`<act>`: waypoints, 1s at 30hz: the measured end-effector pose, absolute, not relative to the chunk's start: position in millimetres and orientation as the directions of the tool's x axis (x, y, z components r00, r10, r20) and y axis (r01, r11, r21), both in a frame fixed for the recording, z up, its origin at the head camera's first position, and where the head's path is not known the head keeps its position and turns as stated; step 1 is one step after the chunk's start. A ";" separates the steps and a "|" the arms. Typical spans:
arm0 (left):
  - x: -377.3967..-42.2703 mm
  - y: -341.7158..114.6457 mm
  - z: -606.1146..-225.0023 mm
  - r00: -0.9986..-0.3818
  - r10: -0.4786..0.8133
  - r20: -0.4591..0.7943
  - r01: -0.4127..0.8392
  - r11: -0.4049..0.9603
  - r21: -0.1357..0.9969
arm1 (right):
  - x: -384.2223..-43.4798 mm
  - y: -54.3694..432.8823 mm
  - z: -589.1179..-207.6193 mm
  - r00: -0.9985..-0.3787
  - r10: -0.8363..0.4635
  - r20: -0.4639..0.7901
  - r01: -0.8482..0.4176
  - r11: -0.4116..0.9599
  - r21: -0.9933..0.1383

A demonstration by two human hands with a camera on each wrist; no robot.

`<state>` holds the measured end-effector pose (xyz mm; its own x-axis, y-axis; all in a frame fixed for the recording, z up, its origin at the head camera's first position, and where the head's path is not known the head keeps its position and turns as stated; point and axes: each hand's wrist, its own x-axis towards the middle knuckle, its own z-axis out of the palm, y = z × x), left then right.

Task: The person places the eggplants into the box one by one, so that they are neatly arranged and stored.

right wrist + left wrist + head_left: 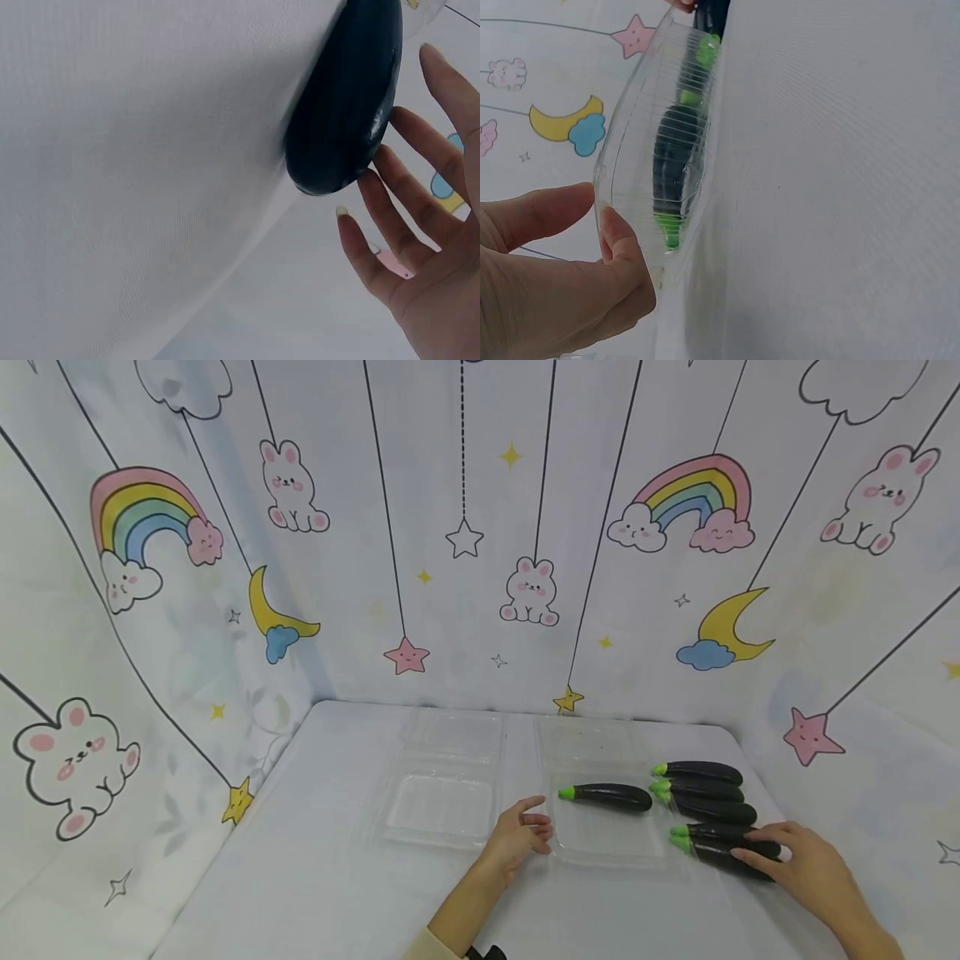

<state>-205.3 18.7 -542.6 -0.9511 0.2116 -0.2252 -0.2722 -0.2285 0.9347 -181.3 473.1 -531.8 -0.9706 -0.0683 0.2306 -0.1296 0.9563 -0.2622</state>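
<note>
My left hand (pixel 517 837) is at the left edge of a clear plastic container (pixel 615 860), holding its rim between thumb and finger, as the left wrist view shows. One dark eggplant (pixel 611 795) with a bright green stem end lies across this container. On the right, my right hand (pixel 806 868) reaches over the blunt ends of the two nearest eggplants, the front one (pixel 712 855) lying closest to me. In the right wrist view, spread fingertips (pixel 382 154) touch the rounded end of an eggplant (pixel 341 112), with the thumb apart from it.
More eggplants (pixel 708 811) lie in a loose stack behind the two under my right hand, stems pointing left. A second clear container (pixel 438 803) stands open to the left, its lid laid back. A patterned cloth (pixel 465 610) surrounds the white table (pixel 300 860).
</note>
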 end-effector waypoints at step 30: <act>-206.2 18.1 -541.7 -0.951 0.214 -0.222 -0.271 -0.234 0.934 | -177.6 479.2 -529.2 -0.994 -0.086 0.070 -0.102 0.960 -0.261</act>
<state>-206.2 18.1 -541.7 -0.9513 0.2136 -0.2221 -0.2707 -0.2345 0.9337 -177.6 479.2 -529.2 -0.9938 -0.0860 0.0705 -0.1016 0.9600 -0.2609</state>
